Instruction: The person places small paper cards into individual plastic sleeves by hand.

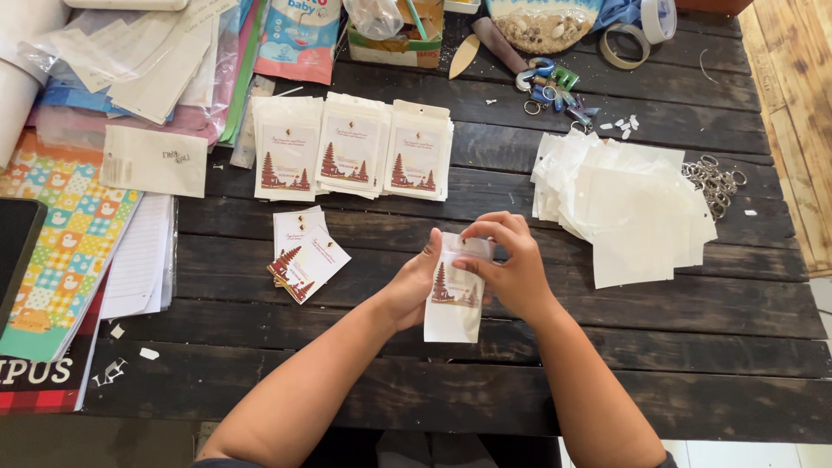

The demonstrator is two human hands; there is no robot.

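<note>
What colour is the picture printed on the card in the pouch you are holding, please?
Reddish brown on a white card, best seen in the head view.

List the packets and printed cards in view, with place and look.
Pouch: held by left hand and right hand, white, red-brown picture.
Packed pouches: three stacks, behind hands.
Loose cards: left of hands.
Empty pouches: translucent heap, right.

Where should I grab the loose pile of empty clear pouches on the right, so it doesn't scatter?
Probably the near edge of the pile of empty pouches, from the front: the sheets lie flat, fanned out and overhang there, and the key rings crowd its far right corner.
</note>
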